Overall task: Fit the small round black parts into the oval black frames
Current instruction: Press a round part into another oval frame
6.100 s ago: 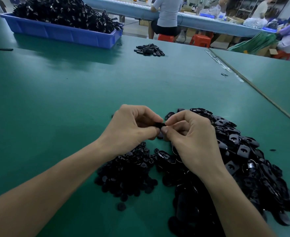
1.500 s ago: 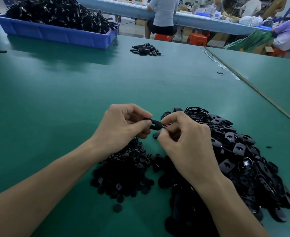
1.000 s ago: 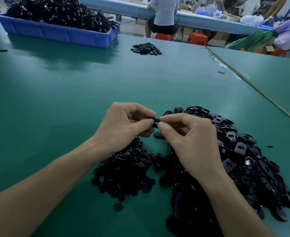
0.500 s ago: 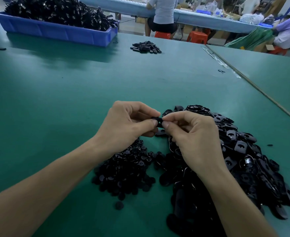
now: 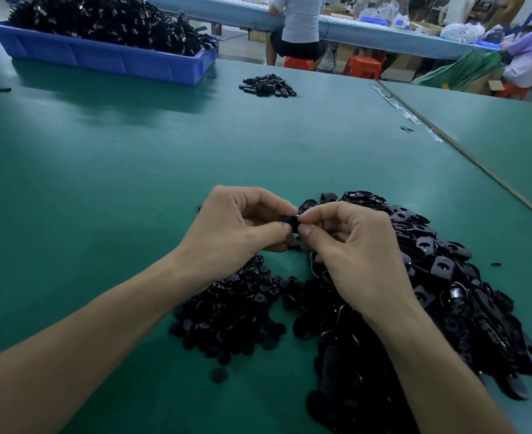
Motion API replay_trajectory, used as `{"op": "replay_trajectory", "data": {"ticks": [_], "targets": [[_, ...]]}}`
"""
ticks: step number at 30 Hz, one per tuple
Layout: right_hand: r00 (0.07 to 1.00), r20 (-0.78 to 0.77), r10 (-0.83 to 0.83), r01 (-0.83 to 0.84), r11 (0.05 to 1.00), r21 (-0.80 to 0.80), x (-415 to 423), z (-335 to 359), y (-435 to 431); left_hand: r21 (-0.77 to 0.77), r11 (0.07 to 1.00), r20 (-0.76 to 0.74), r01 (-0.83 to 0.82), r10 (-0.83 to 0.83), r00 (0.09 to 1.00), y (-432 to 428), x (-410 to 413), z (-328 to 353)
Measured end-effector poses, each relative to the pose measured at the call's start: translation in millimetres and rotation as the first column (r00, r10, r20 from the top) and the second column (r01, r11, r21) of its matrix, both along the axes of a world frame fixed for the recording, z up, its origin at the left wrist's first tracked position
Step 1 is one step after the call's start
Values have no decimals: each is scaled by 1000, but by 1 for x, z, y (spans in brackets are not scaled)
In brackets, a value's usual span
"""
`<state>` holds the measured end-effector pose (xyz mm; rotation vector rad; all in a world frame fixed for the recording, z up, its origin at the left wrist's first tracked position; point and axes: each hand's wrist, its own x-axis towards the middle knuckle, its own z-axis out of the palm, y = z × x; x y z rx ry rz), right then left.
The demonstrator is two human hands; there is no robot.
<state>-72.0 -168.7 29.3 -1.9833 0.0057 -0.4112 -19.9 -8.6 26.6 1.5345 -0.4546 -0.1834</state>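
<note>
Green table (image 5: 101, 183), blue bin (image 5: 101, 56) at far edge, seated person (image 5: 299, 26) beyond. One black frame (image 5: 291, 222) pinched between left hand (image 5: 236, 233) and right hand (image 5: 352, 245); thumbs nearer than 1.5 s ago

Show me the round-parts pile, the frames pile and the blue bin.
round-parts pile (image 5: 230, 314), head view, heap's middle.
frames pile (image 5: 443, 267), head view, right side of heap.
blue bin (image 5: 101, 57), head view, front wall.

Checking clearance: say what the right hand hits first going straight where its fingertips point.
The right hand would meet the small black plastic piece it pinches with the left hand, then probably that hand's thumb.
</note>
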Motion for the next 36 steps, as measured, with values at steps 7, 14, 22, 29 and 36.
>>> {"op": "replay_trajectory", "data": {"ticks": [7, 14, 22, 29, 36], "targets": [[1000, 22, -12, 12, 1000, 2, -1, -3, 5, 110, 993, 103, -53, 41, 994, 1, 1, -4], [999, 13, 33, -33, 999, 13, -3, -4, 9, 201, 972, 244, -120, 69, 967, 4, 5, -6], [998, 49, -42, 47, 994, -95, -5, 1, 4, 116, 993, 125, -12, -2, 992, 4, 9, -3], [1000, 0, 29, -29, 997, 71, -2, 4, 2, 17, 996, 14, 83, -84, 996, 4, 12, -3], [1000, -18, -17, 19, 997, 70, -3, 3, 2, -8, 995, 4, 97, -97, 995, 4, 12, -4]]}}
